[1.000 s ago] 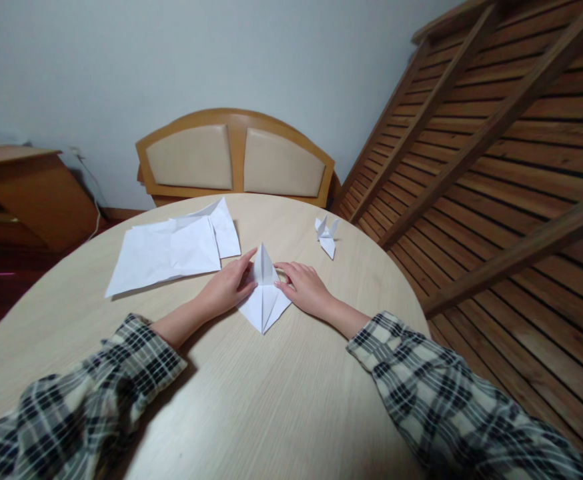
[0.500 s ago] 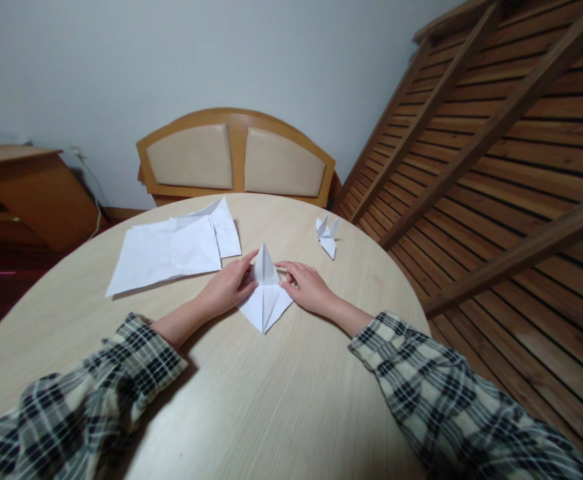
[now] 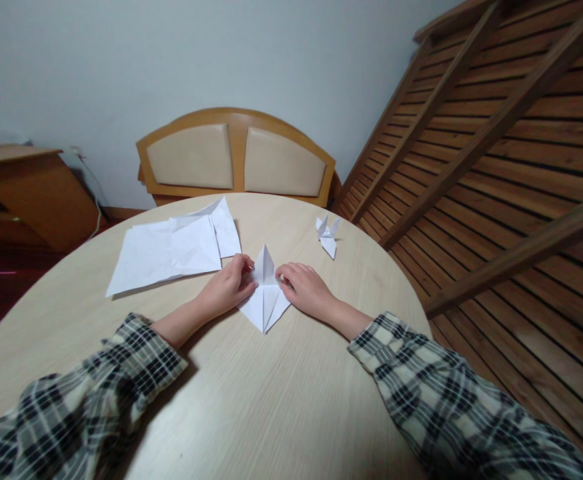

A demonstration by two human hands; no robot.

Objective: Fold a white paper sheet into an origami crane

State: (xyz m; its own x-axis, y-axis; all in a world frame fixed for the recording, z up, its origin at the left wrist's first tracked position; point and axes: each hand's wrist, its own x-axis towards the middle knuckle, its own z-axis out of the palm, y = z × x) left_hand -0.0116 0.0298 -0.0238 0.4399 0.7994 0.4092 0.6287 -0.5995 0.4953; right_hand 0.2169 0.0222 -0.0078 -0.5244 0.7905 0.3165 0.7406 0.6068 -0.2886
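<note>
A partly folded sheet of white origami paper (image 3: 263, 308) lies on the table between my hands, one point toward me and a narrow peak standing up at the far side. My left hand (image 3: 228, 283) holds its left edge, thumb on the paper and fingers curled. On the opposite edge, my right hand (image 3: 306, 288) grips the paper between thumb and bent fingers. The fingertips partly cover both side corners. Beyond my right hand sits a small folded paper crane (image 3: 327, 237).
Several loose white sheets (image 3: 166, 250) lie overlapping at the left of the round wooden table (image 3: 291, 400). A chair or headboard with cream panels (image 3: 236, 157) stands behind it. Wooden slats (image 3: 496, 167) lean at the right, and a brown cabinet (image 3: 21, 193) stands far left.
The fingers of both hands have drawn back from the upper peak and curled in closer to the side edges. The folded paper has stayed in nearly the same place.
</note>
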